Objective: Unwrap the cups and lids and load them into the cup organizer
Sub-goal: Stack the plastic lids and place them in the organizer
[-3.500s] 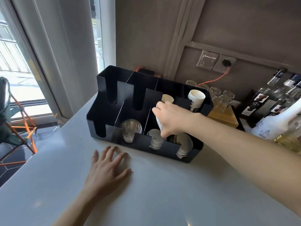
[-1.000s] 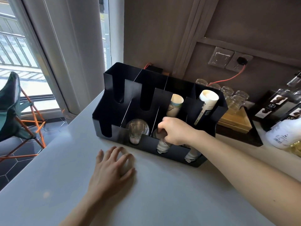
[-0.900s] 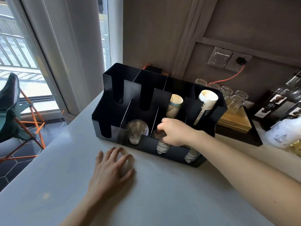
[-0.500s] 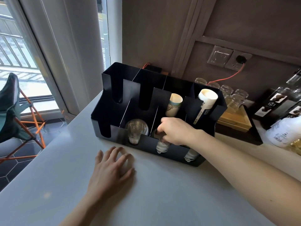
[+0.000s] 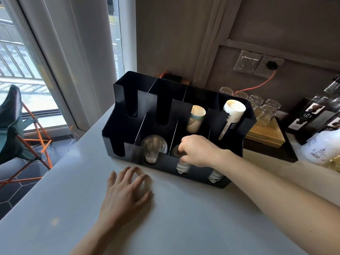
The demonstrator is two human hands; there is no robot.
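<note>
Daylight comes through a tall window (image 5: pixel 27 74) with white frames on the left. Outside it, a folding chair (image 5: pixel 16 129) with orange legs stands on dark hexagonal floor tiles (image 5: pixel 11 192). The wall (image 5: pixel 174 34) is brown-grey, carrying a double socket (image 5: pixel 257 64) with an orange cable (image 5: pixel 257 85). The pale tabletop (image 5: pixel 184 227) reflects soft light.

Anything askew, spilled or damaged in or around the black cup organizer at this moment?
Nothing stands out. The black metal cup organizer sits flat on the white counter; the clear plastic cups and both paper cup stacks lie in their slots. The right hand reaches into a front slot; the left hand rests flat.
</note>
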